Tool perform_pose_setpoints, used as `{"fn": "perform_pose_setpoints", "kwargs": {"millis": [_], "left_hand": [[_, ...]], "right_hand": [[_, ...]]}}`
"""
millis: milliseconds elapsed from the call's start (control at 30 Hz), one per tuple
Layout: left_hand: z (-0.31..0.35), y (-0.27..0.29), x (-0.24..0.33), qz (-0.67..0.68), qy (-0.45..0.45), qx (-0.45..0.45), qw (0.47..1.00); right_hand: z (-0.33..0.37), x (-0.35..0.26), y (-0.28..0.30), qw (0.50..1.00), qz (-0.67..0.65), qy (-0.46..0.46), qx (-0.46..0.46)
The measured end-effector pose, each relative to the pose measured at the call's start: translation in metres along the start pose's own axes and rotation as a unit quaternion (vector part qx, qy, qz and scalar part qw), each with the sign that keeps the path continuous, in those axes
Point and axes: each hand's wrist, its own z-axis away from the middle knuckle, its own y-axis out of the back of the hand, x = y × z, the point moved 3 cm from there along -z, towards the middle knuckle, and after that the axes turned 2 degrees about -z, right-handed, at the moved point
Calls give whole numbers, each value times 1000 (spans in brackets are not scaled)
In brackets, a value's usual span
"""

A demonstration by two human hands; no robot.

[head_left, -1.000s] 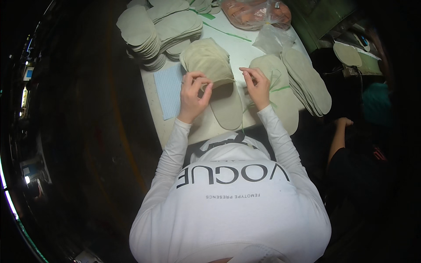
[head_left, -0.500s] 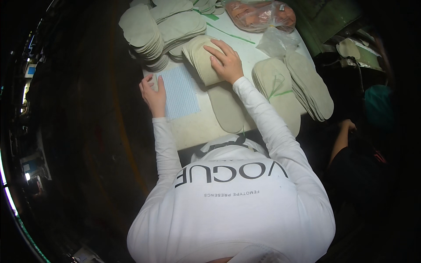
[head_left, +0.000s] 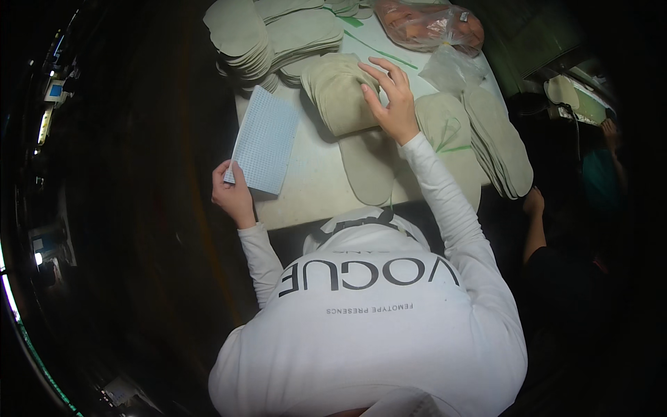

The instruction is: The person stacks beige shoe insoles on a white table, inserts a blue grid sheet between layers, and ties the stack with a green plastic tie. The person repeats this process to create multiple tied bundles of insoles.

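My left hand pinches the near left corner of a light blue sheet with a small grid pattern. The sheet is tilted, its left edge raised off the table's near left part. My right hand is open, fingers apart and bent, at the right edge of a fanned stack of grey-beige insole-shaped pieces. Whether its fingertips touch the stack I cannot tell. Beneath that stack, another insole-shaped piece reaches toward the table's front edge.
Piled insole pieces stand at the back left. On the right lie more stacks, one tied with green string. A clear bag of orange-brown things sits at the back. Another person's hand is beyond the table's right side.
My left hand has moved nearer and taken hold of the blue sheet, which is now tilted up. My right hand has lifted off the stack's top toward its right edge.
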Motion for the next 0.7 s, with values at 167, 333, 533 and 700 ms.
{"fn": "perform_pose_setpoints", "kwargs": {"millis": [167, 333, 533, 700], "left_hand": [[-20, 29, 86, 144, -61, 32, 987], [19, -26, 142, 248, -39, -205, 946], [44, -65, 127, 328, 139, -324, 877], [50, -73, 119, 329, 101, -300, 890]], "right_hand": [[-34, -66, 41, 997, -78, 28, -5], [-22, -116, 37, 986, -60, 104, -113], [3, -95, 25, 980, -100, -28, -170], [15, -86, 22, 990, -84, -34, -108]]}}
